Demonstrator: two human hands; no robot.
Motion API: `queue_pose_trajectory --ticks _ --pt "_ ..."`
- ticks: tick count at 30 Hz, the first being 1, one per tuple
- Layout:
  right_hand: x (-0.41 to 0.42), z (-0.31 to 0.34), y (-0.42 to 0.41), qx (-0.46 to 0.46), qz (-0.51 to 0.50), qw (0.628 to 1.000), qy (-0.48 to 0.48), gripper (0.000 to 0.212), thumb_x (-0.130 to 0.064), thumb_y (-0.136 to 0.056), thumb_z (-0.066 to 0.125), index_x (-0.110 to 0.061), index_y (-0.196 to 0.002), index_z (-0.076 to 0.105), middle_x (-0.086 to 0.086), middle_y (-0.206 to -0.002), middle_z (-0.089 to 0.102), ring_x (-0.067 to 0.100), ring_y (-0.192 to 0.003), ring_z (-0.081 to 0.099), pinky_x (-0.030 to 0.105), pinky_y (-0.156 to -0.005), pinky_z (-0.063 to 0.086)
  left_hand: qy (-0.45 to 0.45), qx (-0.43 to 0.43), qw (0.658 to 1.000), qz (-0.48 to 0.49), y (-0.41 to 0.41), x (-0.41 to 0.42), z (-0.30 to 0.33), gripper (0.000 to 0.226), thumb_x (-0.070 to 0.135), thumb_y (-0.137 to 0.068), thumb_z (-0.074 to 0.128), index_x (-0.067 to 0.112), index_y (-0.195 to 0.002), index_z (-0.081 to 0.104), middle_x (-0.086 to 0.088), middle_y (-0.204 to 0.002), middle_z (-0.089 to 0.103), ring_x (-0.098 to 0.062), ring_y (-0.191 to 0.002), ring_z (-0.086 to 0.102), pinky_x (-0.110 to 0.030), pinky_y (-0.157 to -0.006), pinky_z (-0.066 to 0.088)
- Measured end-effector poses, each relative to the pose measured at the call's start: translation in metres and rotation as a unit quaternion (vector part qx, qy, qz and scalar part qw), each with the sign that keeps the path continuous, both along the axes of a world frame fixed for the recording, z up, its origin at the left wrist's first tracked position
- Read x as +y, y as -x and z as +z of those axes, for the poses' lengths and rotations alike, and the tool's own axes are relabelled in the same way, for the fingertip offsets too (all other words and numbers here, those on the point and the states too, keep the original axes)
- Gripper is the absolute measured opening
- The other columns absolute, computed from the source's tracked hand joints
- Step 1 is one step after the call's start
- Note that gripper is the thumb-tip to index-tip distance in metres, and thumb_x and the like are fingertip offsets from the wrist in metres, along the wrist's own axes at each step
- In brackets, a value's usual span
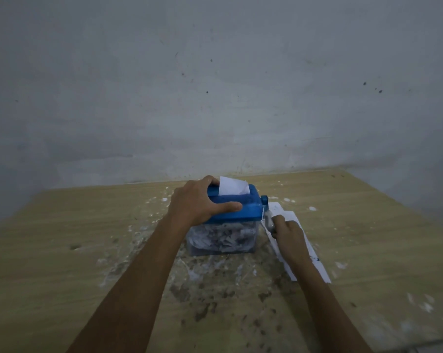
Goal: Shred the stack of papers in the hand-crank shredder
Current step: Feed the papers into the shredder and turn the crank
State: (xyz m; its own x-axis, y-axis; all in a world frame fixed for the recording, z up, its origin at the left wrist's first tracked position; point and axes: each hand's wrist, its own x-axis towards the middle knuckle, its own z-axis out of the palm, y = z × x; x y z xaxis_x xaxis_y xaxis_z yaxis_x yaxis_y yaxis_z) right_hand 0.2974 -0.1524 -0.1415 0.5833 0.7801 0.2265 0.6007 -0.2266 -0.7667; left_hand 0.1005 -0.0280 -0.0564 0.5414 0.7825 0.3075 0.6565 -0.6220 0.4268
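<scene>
A small hand-crank shredder [248, 208] with a blue top stands mid-table. Its clear bin [223, 239] is packed with paper shreds. A white sheet [234, 186] sticks up out of the slot in the top. My left hand [200, 202] grips the blue top from the left, thumb along its front face. My right hand [287, 231] holds the pale crank handle [268, 221] on the shredder's right side. Under that hand a stack of white papers [314, 261] lies flat on the table.
The wooden table [88, 238] is stained and strewn with white scraps and dark specks around the shredder. A grey wall [215, 85] rises just behind the table's back edge. The table's right edge runs close to the papers' far side.
</scene>
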Motion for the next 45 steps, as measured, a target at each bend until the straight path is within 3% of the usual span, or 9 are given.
queue_pose_trajectory --ticks 2,7,12,16,20,28,34,40,45 --pt "-0.001 0.003 0.006 0.124 -0.036 0.987 -0.096 0.034 -0.023 -0.099 0.044 -0.012 -0.067 0.047 0.000 -0.060 0.046 0.016 -0.058 0.044 0.034 -0.058 0.038 0.001 0.006 1.000 -0.001 0.000 0.000 0.000 0.094 0.095 -0.055 0.055 0.033 -0.127 0.053 0.007 -0.123 0.061 -0.018 -0.100 0.058 -0.040 -0.085 0.052" --pt "0.008 0.029 0.020 0.136 -0.085 0.949 -0.272 0.047 -0.010 -0.095 0.049 -0.017 -0.052 0.032 -0.001 -0.048 0.024 0.008 -0.043 0.020 0.024 -0.045 0.019 -0.002 0.025 1.000 0.004 -0.001 -0.001 0.003 0.091 0.095 -0.057 0.054 0.033 -0.124 0.051 0.006 -0.119 0.060 -0.019 -0.097 0.056 -0.042 -0.086 0.050" --pt "0.021 0.063 0.020 0.140 -0.099 0.936 -0.309 0.051 -0.008 -0.094 0.046 -0.018 -0.045 0.033 -0.004 -0.044 0.028 0.007 -0.036 0.023 0.017 -0.039 0.018 0.003 0.039 0.999 -0.002 -0.001 0.001 0.003 0.089 0.094 -0.060 0.054 0.034 -0.125 0.048 0.003 -0.118 0.057 -0.021 -0.099 0.054 -0.047 -0.092 0.048" --pt "0.042 0.097 0.008 0.123 -0.094 0.963 -0.222 0.044 -0.024 -0.095 0.040 -0.004 -0.061 0.059 0.004 -0.057 0.055 0.013 -0.049 0.045 0.027 -0.049 0.035 -0.001 0.044 0.999 -0.006 -0.001 0.000 0.004 0.086 0.092 -0.061 0.054 0.035 -0.125 0.048 0.004 -0.117 0.056 -0.020 -0.100 0.053 -0.047 -0.094 0.046" --pt "0.070 0.110 -0.013 0.127 -0.043 0.981 -0.139 0.047 -0.032 -0.088 0.036 -0.003 -0.064 0.063 0.006 -0.062 0.067 0.023 -0.061 0.059 0.033 -0.066 0.048 -0.008 0.032 0.999 -0.010 -0.001 0.002 0.001 0.089 0.097 -0.058 0.052 0.036 -0.123 0.050 0.005 -0.115 0.057 -0.018 -0.097 0.053 -0.046 -0.093 0.047" --pt "0.101 0.093 -0.027 0.130 0.005 0.991 0.001 0.045 -0.025 -0.092 0.030 -0.010 -0.055 0.050 0.004 -0.056 0.052 0.022 -0.056 0.043 0.030 -0.058 0.037 -0.011 0.015 1.000 -0.007 0.001 0.000 -0.001 0.089 0.097 -0.059 0.050 0.037 -0.124 0.051 0.007 -0.114 0.057 -0.016 -0.098 0.052 -0.046 -0.094 0.047" --pt "0.090 0.052 -0.029 0.107 0.076 0.983 0.126 0.017 -0.010 -0.099 0.039 -0.006 -0.085 0.048 0.007 -0.065 0.042 0.016 -0.052 0.035 0.026 -0.048 0.031 0.002 0.000 1.000 0.003 -0.001 -0.006 0.001 0.085 0.092 -0.061 0.054 0.036 -0.125 0.053 0.009 -0.120 0.060 -0.015 -0.102 0.056 -0.042 -0.094 0.049" --pt "0.046 0.007 -0.026 -0.061 0.063 0.984 0.154 0.017 -0.010 -0.100 0.040 -0.014 -0.083 0.045 0.021 -0.093 0.057 0.030 -0.088 0.055 0.028 -0.070 0.032 0.008 -0.003 1.000 0.005 -0.002 -0.008 0.002 0.091 0.094 -0.056 0.050 0.035 -0.125 0.054 0.008 -0.121 0.062 -0.015 -0.103 0.058 -0.042 -0.094 0.049" --pt "0.003 0.002 -0.013 -0.040 0.047 0.998 0.023 0.022 -0.011 -0.101 0.038 -0.004 -0.085 0.052 0.004 -0.077 0.048 0.021 -0.071 0.047 0.026 -0.056 0.027 0.015 0.006 1.000 0.004 -0.003 -0.005 0.003 0.092 0.097 -0.055 0.051 0.036 -0.124 0.054 0.008 -0.120 0.061 -0.016 -0.102 0.057 -0.044 -0.093 0.050"
